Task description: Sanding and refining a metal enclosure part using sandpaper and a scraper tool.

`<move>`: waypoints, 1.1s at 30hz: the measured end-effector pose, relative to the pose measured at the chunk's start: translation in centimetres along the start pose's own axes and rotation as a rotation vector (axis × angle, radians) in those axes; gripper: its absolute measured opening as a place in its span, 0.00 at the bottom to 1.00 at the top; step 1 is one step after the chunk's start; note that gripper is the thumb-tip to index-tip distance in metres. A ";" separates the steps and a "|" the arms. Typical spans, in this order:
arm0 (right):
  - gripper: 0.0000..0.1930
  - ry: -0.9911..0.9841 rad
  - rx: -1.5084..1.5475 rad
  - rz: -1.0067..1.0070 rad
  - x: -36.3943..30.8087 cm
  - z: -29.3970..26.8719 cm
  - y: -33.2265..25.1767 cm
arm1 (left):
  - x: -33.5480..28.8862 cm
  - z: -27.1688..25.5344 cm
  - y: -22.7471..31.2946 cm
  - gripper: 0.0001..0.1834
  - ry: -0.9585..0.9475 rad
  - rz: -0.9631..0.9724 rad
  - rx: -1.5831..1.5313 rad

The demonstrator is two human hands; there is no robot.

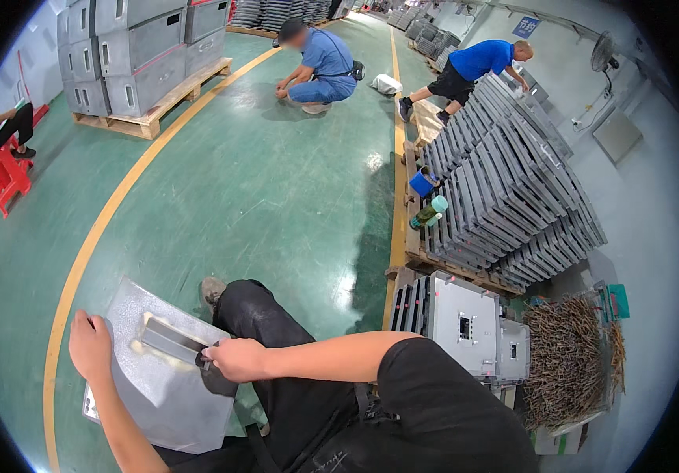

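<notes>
Metal panel (178, 406), left grip (90, 347) at edge

Bright light, white glare on glossy green painted floor (221, 205), soft shadow left of stacked grey metal panels (505, 177), yellow painted line (87, 248) bowed by fisheye distortion, black corners, blurred face on crouching blue-clothed person (327, 63)

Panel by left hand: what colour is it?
The panel is silvery grey, clearest in head view.

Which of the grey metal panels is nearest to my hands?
The panel at lower left, beside your left hand and under your right hand. Pale yellow marks surround its long rectangular feature; the stacked panels at right stand farther away.
</notes>
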State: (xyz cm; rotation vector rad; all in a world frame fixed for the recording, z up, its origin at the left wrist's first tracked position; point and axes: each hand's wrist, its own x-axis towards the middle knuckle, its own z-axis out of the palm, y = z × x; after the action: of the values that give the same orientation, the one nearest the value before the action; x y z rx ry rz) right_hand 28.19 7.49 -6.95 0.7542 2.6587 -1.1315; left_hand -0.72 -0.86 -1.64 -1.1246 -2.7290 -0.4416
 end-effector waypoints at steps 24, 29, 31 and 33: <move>0.16 -0.036 0.057 0.049 -0.9 -1.0 0.3 | 0.0 0.1 0.2 0.14 -0.015 -0.022 0.019; 0.16 0.031 0.023 0.023 -0.2 -0.1 0.2 | 0.1 -0.5 0.6 0.14 -0.053 -0.026 0.022; 0.16 -0.050 -0.035 0.075 -0.4 -0.6 -0.6 | 0.2 0.2 -0.8 0.15 0.003 0.030 0.040; 0.17 -0.048 0.025 0.062 -0.7 -0.5 0.6 | 0.0 -0.1 0.1 0.15 -0.012 0.005 0.031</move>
State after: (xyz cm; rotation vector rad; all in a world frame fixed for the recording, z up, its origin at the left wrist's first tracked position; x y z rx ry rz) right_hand 29.12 7.92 -6.79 0.7971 2.5683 -1.1540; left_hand -0.63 -0.79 -1.49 -1.1292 -2.7330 -0.3914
